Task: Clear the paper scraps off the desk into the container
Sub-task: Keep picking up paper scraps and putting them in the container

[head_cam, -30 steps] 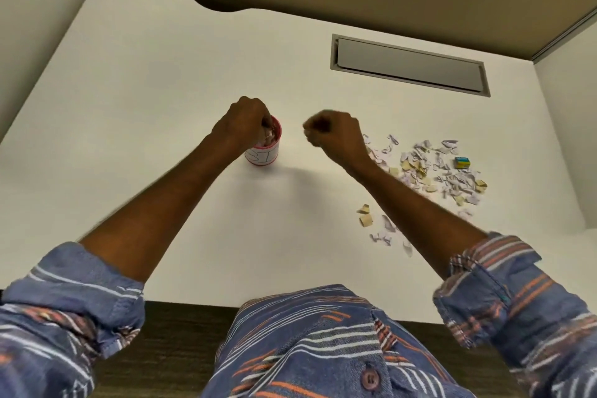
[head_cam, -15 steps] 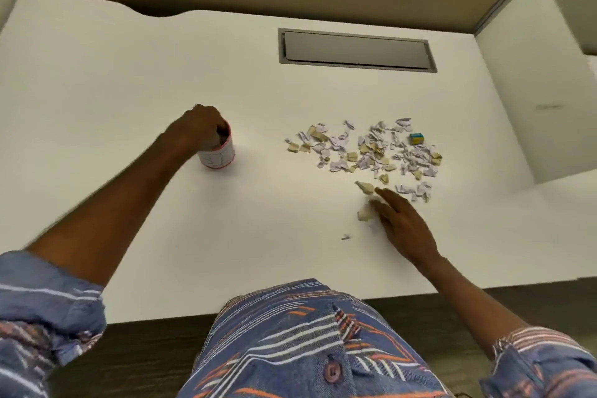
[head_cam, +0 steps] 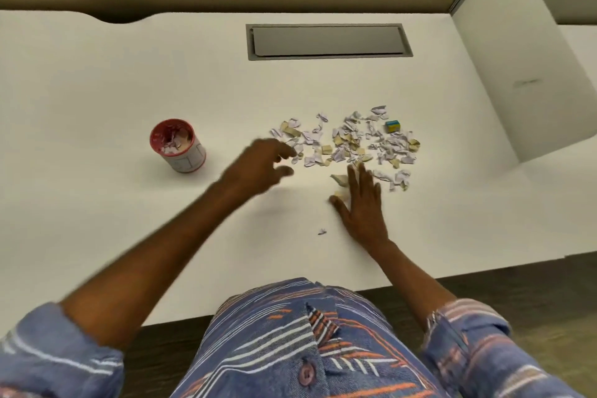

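**A:** Where are the paper scraps (head_cam: 349, 142)?

**B:** They're spread in a loose pile on the table (head_cam: 97, 74), right of the middle, with one stray scrap (head_cam: 321, 231) nearer the front edge. The container (head_cam: 177, 145) stands upright well to the left of the pile, with some scraps already inside.

**A:** And the hands?

**B:** The right hand (head_cam: 361, 200) lies flat with its fingers straight, the fingertips touching the near edge of the pile. A couple of tan bits sit just beside the thumb. The left hand (head_cam: 258, 165) is blurred, its fingers spread and loosely bent at the pile's left edge. It seems to hold nothing.

**A:** How will the scraps handle?

**B:** Feather-light and limp, I'd judge, and apt to scatter or slip from a pinch. Better to rake them together and scoop from both sides between cupped palms. The small blue-and-yellow block (head_cam: 392, 126) among them looks solid, not paper.
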Demonstrator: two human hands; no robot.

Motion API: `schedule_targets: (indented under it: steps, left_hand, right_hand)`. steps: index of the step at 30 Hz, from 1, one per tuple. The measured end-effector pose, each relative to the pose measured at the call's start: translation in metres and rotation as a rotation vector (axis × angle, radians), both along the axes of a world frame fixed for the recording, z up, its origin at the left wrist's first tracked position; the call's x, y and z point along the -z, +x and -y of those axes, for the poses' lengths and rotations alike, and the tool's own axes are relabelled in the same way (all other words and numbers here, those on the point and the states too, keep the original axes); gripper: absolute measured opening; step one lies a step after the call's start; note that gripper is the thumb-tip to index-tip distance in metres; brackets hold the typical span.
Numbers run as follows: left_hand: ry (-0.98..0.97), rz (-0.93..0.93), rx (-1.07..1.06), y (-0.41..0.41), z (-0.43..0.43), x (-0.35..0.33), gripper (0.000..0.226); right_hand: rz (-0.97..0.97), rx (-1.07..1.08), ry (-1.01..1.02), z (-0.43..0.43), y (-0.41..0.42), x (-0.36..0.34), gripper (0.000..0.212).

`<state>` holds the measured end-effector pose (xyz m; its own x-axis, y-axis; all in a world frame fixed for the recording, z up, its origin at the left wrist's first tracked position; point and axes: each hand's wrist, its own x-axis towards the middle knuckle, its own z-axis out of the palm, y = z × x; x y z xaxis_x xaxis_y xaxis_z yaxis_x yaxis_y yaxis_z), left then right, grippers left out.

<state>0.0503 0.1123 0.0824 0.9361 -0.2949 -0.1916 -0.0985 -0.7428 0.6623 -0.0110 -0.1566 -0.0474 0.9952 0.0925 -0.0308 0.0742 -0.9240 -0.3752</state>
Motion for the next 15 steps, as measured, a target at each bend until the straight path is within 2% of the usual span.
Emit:
schedule_targets:
  steps: [3, 7, 12, 15]
  left_hand:
    - [0.107, 0.003, 0.096, 0.005, 0.038, 0.045, 0.058]
    - [0.291, 0.024, -0.020, 0.031, 0.058, 0.076, 0.064]
    - [0.435, 0.000, 0.008, 0.046, 0.062, 0.100, 0.061]
    - [0.441, 0.073, 0.023, 0.043, 0.068, 0.113, 0.053]
  right_hand:
    - [0.049, -0.191, 0.011, -0.003, 0.023, 0.002, 0.057]
    - [0.111, -0.314, 0.011, 0.011, 0.022, 0.001, 0.036]
    - [0.214, -0.221, -0.012, 0.067, 0.020, -0.008, 0.024]
    - [0.165, -0.041, 0.036, 0.101, 0.016, -0.013, 0.041]
